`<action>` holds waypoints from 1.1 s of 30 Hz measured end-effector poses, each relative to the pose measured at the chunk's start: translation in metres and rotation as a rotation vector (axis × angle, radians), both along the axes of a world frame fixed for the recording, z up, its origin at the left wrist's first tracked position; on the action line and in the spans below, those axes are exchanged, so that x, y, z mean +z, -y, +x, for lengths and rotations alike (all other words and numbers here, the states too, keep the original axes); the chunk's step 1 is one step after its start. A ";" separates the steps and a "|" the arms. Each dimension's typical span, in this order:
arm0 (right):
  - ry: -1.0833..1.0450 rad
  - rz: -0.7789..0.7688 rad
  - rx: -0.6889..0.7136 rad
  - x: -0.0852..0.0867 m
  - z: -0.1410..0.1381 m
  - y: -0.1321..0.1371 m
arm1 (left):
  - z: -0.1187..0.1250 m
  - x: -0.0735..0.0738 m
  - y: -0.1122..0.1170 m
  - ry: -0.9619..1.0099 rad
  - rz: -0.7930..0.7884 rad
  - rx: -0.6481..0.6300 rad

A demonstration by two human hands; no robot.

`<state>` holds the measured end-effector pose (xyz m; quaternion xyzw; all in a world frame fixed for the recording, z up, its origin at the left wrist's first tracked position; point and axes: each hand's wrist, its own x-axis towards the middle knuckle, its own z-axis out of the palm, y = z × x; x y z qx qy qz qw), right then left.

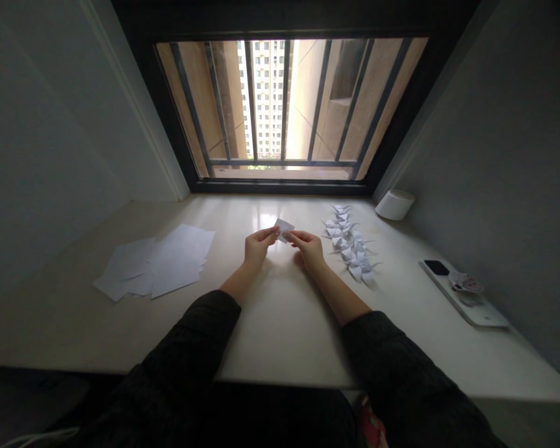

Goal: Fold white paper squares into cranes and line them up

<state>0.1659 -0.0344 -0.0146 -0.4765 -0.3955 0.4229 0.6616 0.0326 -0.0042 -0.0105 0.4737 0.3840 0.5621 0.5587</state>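
A small folded piece of white paper [283, 228] is held just above the pale table [280, 323], at its middle. My left hand [258, 247] pinches the paper's left edge with closed fingers. My right hand [308, 247] pinches its right side, fingers also closed. Both forearms in dark sleeves reach in from the bottom of the view.
A loose pile of white paper sheets [156, 266] lies to the left. Several folded paper cranes [350, 244] sit in a row to the right. A white round container [394, 204] stands at the back right. A white phone [462, 292] lies near the right wall. A barred window [284, 106] is ahead.
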 end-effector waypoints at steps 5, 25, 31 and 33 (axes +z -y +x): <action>-0.003 -0.002 -0.010 -0.002 0.000 -0.001 | 0.000 -0.001 0.001 -0.021 0.035 0.019; -0.049 -0.012 -0.048 -0.002 0.002 -0.003 | -0.001 -0.002 0.002 -0.059 0.047 -0.044; -0.042 -0.006 -0.069 -0.001 0.002 -0.003 | -0.001 -0.003 0.001 -0.104 -0.062 -0.127; -0.042 0.002 -0.064 -0.001 0.002 -0.003 | -0.001 -0.004 0.001 -0.123 -0.061 -0.138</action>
